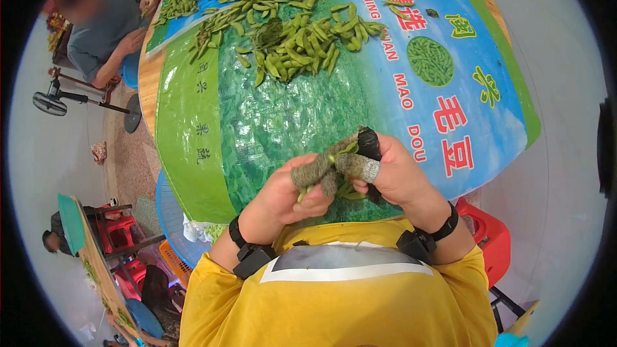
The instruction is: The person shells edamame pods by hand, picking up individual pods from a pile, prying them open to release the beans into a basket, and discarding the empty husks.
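My left hand (290,191) and my right hand (393,170) meet over the front edge of the table. Grey knitted covers wrap the left fingertips and the right thumb, and black covers are on other right fingers. A green edamame pod (331,159) is pinched where the fingertips of both hands come together. Another pod (304,194) pokes out from the closed left fingers. Below the right thumb, more green pods (351,193) show, partly hidden by the hand. Farther back lies a loose pile of edamame pods (302,45), apart from both hands.
A printed green and blue plastic sheet (283,115) covers the wooden table (146,90). A blue basket (170,218) stands low at the left, and a red stool (491,241) at the right. Another person (103,35) sits at the far left with hands near the pods.
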Demonstrator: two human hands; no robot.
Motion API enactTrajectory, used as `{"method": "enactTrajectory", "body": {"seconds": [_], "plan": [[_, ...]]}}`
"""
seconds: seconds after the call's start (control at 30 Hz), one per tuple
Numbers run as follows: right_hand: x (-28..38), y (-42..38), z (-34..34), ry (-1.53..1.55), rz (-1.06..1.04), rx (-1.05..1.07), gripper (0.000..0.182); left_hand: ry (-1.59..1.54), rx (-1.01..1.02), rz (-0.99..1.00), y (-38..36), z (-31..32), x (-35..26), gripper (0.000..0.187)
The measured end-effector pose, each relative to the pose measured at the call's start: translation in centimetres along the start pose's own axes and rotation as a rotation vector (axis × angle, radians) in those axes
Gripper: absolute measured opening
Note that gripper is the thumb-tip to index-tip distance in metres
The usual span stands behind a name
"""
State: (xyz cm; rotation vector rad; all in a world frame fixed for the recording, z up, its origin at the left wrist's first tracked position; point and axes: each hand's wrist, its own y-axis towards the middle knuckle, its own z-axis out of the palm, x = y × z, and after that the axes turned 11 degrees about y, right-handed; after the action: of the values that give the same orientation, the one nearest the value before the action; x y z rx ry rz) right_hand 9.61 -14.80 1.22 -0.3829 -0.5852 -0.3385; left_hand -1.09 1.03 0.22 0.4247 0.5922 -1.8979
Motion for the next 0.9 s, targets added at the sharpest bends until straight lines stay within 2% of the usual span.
{"method": "enactTrajectory", "body": {"seconds": [0.07,0.1,0.13,0.17,0.2,0.23,0.27,0.3,0.33,0.4,0.43,0.47,0.5,0.57,0.6,0.67,0.7,0.77,0.9], "plan": [[0.1,0.0,0.2,-0.393,-0.109,-0.12,0.016,0.051,-0.061,-0.006,0.2,-0.1,-0.1,0.018],[-0.2,0.2,0.0,-0.394,-0.108,-0.12,0.016,0.103,-0.122,-0.011,0.2,-0.1,-0.1,0.018],[-0.7,0.3,-0.3,-0.475,-0.23,-0.146,0.017,0.102,-0.122,-0.01,0.3,0.2,-0.1,0.018],[-1.0,0.3,-0.4,-0.556,-0.351,-0.173,0.018,0.331,-0.321,-0.006,0.4,0.8,-0.1,0.017],[-1.0,0.2,-0.4,-0.558,-0.347,-0.171,0.018,0.56,-0.52,-0.002,0.5,1.1,-0.1,0.017],[-0.8,0.0,-0.3,-0.743,-0.376,-0.211,0.019,0.557,-0.521,0.001,0.5,1.1,0.0,0.017],[-0.7,-0.1,-0.2,-0.928,-0.405,-0.251,0.02,0.64,-0.548,0.089,0.5,1.1,0.0,0.016],[-0.7,-0.2,0.0,-0.929,-0.401,-0.249,0.02,0.722,-0.574,0.177,0.4,1.1,0.0,0.015],[-0.9,-0.3,0.2,-0.974,-0.404,-0.229,0.021,0.718,-0.578,0.178,0.4,0.9,0.0,0.015],[-1.2,-0.2,0.5,-1.02,-0.4,-0.201,0.022,1.003,-0.453,0.215,0.5,0.4,0.0,0.014],[-1.4,0.0,0.4,-0.856,-0.351,-0.201,0.023,0.999,-0.459,0.218,0.4,0.1,0.1,0.014],[-1.5,0.2,0.4,-0.691,-0.302,-0.202,0.023,0.844,-0.428,0.19,0.4,-0.3,0.3,0.015],[-1.3,0.2,0.5,-0.693,-0.299,-0.2,0.023,0.689,-0.394,0.162,0.4,-0.4,0.4,0.016],[-0.5,0.1,0.5,-0.335,0.024,-0.224,0.025,0.562,-0.402,0.103,0.4,0.2,0.0,0.016],[-0.6,0.2,0.6,-0.337,0.027,-0.224,0.025,0.439,-0.405,0.044,0.4,0.4,-0.1,0.018],[-0.9,0.1,0.9,-0.58,-0.198,-0.25,0.023,0.451,-0.455,0.047,0.5,0.6,0.0,0.019],[-0.8,0.0,1.0,-0.582,-0.195,-0.25,0.023,0.466,-0.505,0.05,0.6,0.6,0.0,0.02],[-0.4,-0.4,1.5,-0.905,-0.209,-0.246,0.02,0.576,-0.529,0.066,0.6,0.7,0.2,0.02],[-0.8,-0.5,0.9,-0.846,-0.228,-0.237,0.02,0.835,-0.503,0.176,0.6,0.8,0.3,0.024]]}}
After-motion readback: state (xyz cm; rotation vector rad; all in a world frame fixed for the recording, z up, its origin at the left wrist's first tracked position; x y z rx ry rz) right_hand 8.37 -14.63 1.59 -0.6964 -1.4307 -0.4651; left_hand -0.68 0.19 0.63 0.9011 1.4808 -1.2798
